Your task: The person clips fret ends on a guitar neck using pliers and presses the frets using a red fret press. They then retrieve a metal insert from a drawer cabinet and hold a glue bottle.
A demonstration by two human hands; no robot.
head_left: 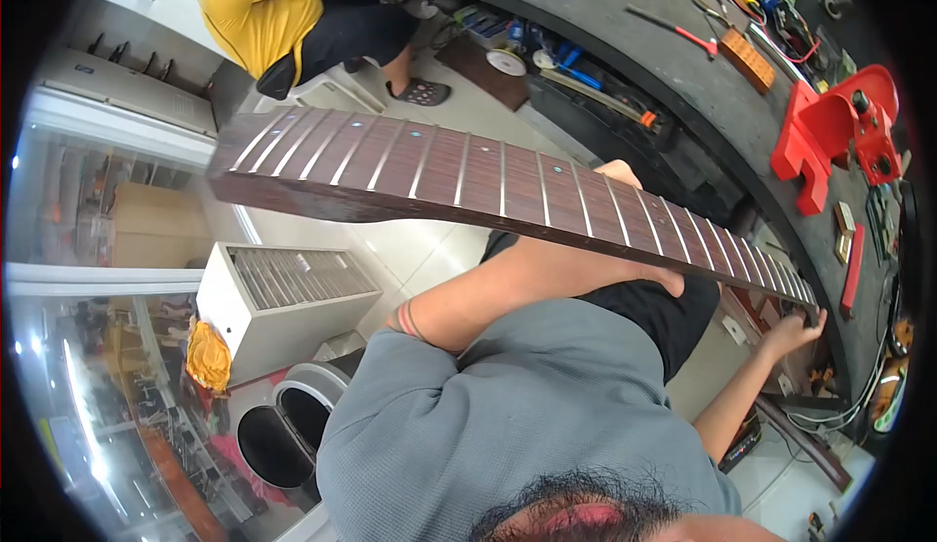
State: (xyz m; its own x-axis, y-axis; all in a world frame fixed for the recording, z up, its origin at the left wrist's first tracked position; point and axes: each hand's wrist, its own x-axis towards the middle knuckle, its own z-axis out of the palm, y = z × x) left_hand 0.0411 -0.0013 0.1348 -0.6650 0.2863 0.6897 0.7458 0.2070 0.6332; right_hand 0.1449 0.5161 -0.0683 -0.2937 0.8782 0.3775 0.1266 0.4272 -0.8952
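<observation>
A guitar neck (454, 166) with a dark brown fretboard, metal frets and small dot inlays stretches across the view. Its wide-fret end is at left; the closely spaced frets run to the right. My left hand (622, 173) grips the neck from behind near its middle. Fingertips show over the far edge, and the neck hides most of that hand. At the right end, my right hand (795, 334) is closed around the neck's tip, its fingers partly seen. The neck is held in the air above my lap, no strings visible on it.
A dark workbench (625, 15) curves along the far and right sides, with a red vise-like fixture (815, 142), an orange block (747, 59) and hand tools. A person in yellow (259, 20) sits at upper left. A white cabinet (283, 288) and a bin (278, 440) stand at left.
</observation>
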